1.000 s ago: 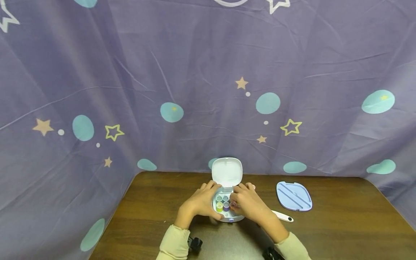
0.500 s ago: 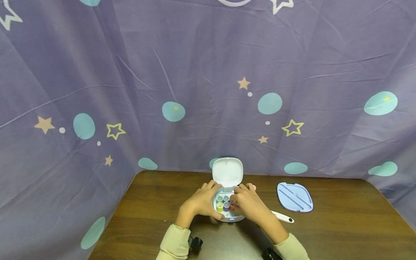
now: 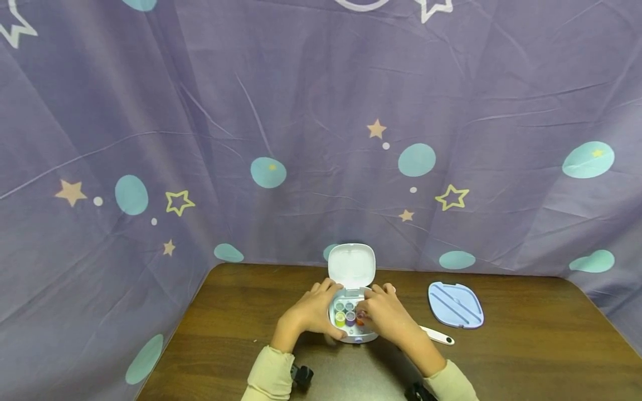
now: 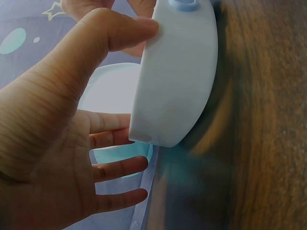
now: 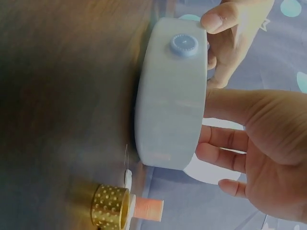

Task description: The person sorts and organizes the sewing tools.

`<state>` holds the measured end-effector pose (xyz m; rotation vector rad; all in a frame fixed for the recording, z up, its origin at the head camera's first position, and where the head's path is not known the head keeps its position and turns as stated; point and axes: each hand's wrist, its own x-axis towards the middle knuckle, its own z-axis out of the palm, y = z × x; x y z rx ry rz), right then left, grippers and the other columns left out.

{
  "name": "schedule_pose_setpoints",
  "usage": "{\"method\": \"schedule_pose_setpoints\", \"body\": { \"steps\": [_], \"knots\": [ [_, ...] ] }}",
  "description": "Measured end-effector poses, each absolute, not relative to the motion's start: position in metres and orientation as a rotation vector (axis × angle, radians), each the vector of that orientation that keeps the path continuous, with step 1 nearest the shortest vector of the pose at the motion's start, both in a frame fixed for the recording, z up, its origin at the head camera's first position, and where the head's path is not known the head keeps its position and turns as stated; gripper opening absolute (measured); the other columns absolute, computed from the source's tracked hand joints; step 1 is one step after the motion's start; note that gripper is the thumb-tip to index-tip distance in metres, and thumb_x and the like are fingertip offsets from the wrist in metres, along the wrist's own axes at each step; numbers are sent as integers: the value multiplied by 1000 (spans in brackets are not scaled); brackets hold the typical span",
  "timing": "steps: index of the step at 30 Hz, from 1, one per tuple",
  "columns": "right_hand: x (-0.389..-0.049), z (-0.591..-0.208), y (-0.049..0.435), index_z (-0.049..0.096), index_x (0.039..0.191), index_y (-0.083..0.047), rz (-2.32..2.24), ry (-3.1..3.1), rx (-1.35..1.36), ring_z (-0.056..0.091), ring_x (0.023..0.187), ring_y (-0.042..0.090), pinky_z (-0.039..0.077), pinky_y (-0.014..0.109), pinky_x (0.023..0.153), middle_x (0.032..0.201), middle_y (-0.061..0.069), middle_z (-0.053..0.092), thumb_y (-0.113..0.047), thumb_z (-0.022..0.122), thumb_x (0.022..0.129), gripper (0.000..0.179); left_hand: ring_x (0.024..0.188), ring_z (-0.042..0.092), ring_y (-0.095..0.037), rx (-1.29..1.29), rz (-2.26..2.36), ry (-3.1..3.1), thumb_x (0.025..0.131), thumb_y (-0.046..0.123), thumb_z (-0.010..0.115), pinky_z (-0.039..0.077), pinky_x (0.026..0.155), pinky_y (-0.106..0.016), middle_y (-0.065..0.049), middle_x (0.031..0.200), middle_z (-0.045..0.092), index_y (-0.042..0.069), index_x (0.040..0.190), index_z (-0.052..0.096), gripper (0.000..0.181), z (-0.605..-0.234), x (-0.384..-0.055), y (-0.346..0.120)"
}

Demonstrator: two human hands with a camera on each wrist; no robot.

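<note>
An open white sewing box (image 3: 362, 337) with a blue button (image 5: 184, 45) on its front stands on the table, its lid (image 3: 351, 265) raised at the back. Thread spools sit inside, among them a yellow one (image 3: 340, 319) and a purple one (image 3: 350, 318). My left hand (image 3: 312, 311) grips the box's left side, thumb on the front rim, two fingers against the end wall. Over the right half of the box, my right hand (image 3: 381, 313) pinches an orange thread spool (image 3: 360, 321) beside the purple one. The fingers hide most of this spool and that corner of the box.
A light blue tray insert (image 3: 455, 304) lies to the right, with a white handle (image 3: 437, 335) nearer. Behind the box's right end are a gold dotted thimble (image 5: 109, 207), a pinkish-orange spool (image 5: 147, 209) and a needle threader (image 5: 128, 178). A patterned curtain (image 3: 301, 111) hangs behind the table.
A little more of the orange spool shows under my right fingers than a second ago. Both hands stay in nearly the same place, and the head view has shifted slightly.
</note>
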<state>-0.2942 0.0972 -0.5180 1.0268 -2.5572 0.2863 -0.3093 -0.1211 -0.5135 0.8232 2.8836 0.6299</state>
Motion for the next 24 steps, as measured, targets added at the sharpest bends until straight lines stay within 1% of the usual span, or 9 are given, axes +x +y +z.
{"method": "schedule_pose_setpoints", "body": {
  "steps": [8, 13, 17, 20, 24],
  "knots": [
    [-294, -498, 104, 75, 95, -17, 321, -2559, 1028, 53, 85, 15, 37, 40, 83, 85, -4, 63, -27, 89, 73, 28, 116, 50, -22, 818, 633, 2872, 61, 45, 93, 48, 100, -45, -5, 137, 52, 7, 146, 49, 103, -513, -309, -121],
    [-296, -480, 116, 75, 95, -17, 375, -2463, 982, 50, 81, 13, 37, 40, 82, 85, -6, 63, -24, 89, 72, 28, 115, 50, -22, 826, 631, 2881, 60, 45, 93, 48, 99, -43, -5, 136, 52, 6, 145, 50, 103, -514, -308, -120],
    [-305, -472, 128, 75, 93, -19, 403, -2424, 927, 50, 79, 12, 38, 42, 83, 81, -6, 62, -22, 87, 74, 23, 113, 49, -21, 831, 637, 2883, 59, 45, 93, 47, 98, -41, -5, 134, 53, 7, 143, 51, 101, -515, -308, -120],
    [-315, -470, 137, 75, 94, -18, 407, -2427, 914, 51, 81, 13, 39, 45, 85, 82, -4, 63, -21, 84, 76, 20, 111, 48, -20, 838, 638, 2889, 59, 44, 93, 47, 97, -41, -5, 133, 53, 7, 142, 52, 101, -515, -308, -121],
    [-331, -475, 149, 75, 95, -14, 388, -2433, 940, 52, 83, 17, 40, 47, 85, 86, 0, 66, -20, 82, 78, 20, 112, 49, -21, 847, 643, 2895, 58, 44, 94, 47, 96, -42, -6, 132, 54, 7, 141, 52, 100, -513, -308, -121]
  ]
}}
